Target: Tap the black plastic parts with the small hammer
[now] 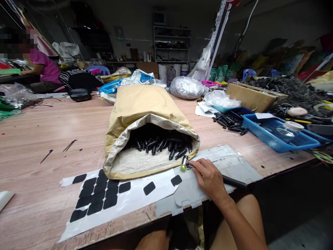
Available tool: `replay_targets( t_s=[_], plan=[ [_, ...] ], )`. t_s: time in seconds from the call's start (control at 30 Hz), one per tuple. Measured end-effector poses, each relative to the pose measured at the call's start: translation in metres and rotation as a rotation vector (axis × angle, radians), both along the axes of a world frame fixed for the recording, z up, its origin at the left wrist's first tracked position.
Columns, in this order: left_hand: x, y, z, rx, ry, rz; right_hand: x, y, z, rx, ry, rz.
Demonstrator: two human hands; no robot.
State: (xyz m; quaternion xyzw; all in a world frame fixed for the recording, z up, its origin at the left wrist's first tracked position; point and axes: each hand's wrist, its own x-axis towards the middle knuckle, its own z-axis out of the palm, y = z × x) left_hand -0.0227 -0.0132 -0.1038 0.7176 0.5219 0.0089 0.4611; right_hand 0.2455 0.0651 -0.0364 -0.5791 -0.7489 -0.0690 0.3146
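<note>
My right hand [208,177] is closed around a small hammer [184,163], gripping it close to the head. The hammer's head is shiny metal with a yellow-green tip, and its black handle runs back under the palm. Just beyond the head lies the open mouth of a tan woven sack [145,100], which holds many black tube-like parts [158,144]. A grey sheet [234,163] lies beneath the hand. To the left, a white backing sheet [130,198] carries black rounded-square stickers [95,207]. Blurred skin shows below the table edge; whether it is my left hand is unclear.
At right stand a blue basket [275,139] with a jar, a pile of black parts [229,121] and a cardboard box [255,97]. Plastic bags [187,86] lie behind the sack. A person in a magenta top [48,69] sits at far left.
</note>
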Motion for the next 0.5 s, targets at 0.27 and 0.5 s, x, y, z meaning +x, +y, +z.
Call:
replay_targets(
  t_s=[0.27, 0.5],
  plan=[
    [0.006, 0.07, 0.138, 0.044, -0.284, -0.213, 0.001, 0.001, -0.002, 0.014, -0.009, -0.008],
    [0.003, 0.195, 0.122, 0.828, 0.125, 0.356, 0.003, 0.001, -0.001, -0.012, 0.01, 0.009]
  ],
)
